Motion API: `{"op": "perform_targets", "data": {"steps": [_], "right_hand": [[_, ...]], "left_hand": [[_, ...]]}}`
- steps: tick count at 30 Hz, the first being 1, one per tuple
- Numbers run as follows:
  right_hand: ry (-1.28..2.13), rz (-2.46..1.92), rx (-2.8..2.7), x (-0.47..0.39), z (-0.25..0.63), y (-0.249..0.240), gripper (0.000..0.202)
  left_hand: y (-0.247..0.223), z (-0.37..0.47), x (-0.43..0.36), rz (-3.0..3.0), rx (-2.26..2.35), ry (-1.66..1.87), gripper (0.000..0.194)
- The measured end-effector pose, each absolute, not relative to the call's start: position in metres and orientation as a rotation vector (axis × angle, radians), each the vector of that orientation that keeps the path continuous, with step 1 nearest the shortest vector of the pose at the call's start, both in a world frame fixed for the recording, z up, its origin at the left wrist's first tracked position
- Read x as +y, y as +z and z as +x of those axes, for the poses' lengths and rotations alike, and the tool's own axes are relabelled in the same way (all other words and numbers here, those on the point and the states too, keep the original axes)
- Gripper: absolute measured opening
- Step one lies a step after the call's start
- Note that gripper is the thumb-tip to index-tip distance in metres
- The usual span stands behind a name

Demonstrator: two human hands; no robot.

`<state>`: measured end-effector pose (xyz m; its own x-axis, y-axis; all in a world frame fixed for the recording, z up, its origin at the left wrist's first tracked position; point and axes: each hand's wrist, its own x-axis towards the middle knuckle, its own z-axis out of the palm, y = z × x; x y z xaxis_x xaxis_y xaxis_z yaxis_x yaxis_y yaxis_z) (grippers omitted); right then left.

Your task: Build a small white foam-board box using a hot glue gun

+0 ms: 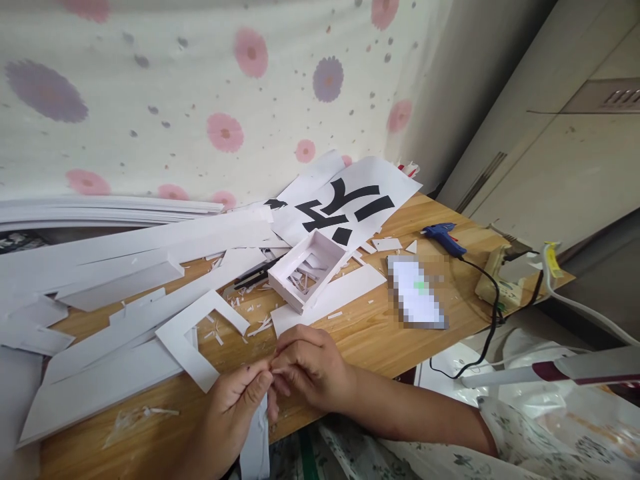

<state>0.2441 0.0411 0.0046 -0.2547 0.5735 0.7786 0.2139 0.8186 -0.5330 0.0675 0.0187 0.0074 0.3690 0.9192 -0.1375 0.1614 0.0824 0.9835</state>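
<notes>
My left hand (240, 407) and my right hand (310, 367) meet low in the middle of the view, over the table's front edge. Fingers of both are pinched together at the tips, around something too small to make out. Just beyond them lies a flat white strip (350, 293). On it rests an open white box (327, 257) with small white scraps inside. To the left of my hands is a white angular cutout (187, 340). A white piece (256, 440) hangs or stands below my fingers; whether I hold it is unclear.
Long white boards (125, 247) cover the left of the wooden table (370, 340). Behind the box lies a sheet with black shapes (395, 180). At the right are a blurred phone (417, 293), a blue glue gun (444, 238) and its black cable (493, 280).
</notes>
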Motion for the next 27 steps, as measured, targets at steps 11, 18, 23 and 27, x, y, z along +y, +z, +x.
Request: {"op": "perform_targets", "data": {"steps": [11, 18, 23, 27], "right_hand": [[0.323, -0.713, -1.651, 0.044, 0.252, 0.007, 0.015], [0.383, -0.532, -1.942, 0.046, 0.248, 0.001, 0.030], [0.442, -0.460, -1.984, 0.047, 0.244, -0.001, 0.034], [0.421, -0.470, -1.918, 0.048, 0.244, -0.001, 0.029]], "left_hand": [[0.014, 0.069, 0.018, 1.186, 1.182, 1.033, 0.038], [0.019, 0.074, 0.021, 1.362, 1.207, 0.992, 0.037], [0.017, 0.075, 0.023, 1.298, 1.253, 1.047, 0.042], [0.010, 0.073, 0.019, 1.259, 1.151, 0.991, 0.046]]}}
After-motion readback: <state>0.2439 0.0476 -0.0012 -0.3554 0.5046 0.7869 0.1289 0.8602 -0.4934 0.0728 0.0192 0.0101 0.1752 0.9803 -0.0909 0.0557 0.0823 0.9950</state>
